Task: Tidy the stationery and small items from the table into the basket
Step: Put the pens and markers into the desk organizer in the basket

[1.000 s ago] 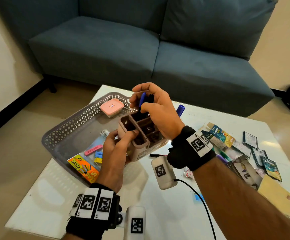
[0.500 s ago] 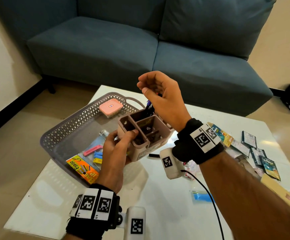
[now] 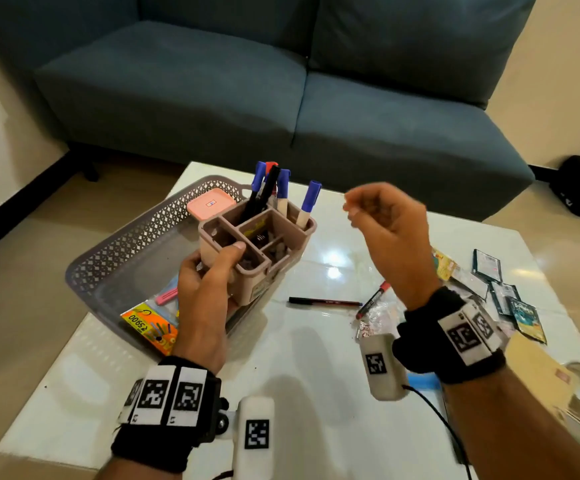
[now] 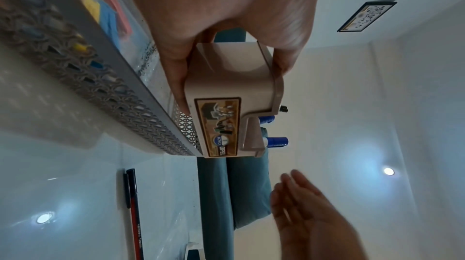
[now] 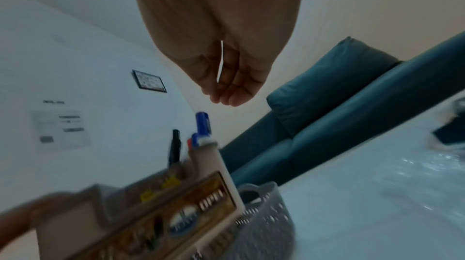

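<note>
My left hand grips the near end of a beige compartment pen holder, thumb over its rim, holding it above the right edge of the grey lattice basket. Several blue-capped markers and a black pen stand in its far compartments. The left wrist view shows my fingers around the holder and its label. My right hand hovers to the right of the holder, fingers loosely curled, holding nothing. A dark pen and a red marker lie on the white table.
The basket holds a pink box, an orange packet and coloured clips. Cards and packets lie scattered at the table's right side, with an envelope near the edge. A blue sofa stands beyond the table.
My right hand let go of the markers into the holder and drew back to the right, empty. The markers now stand in the holder. My left hand kept its grip.
</note>
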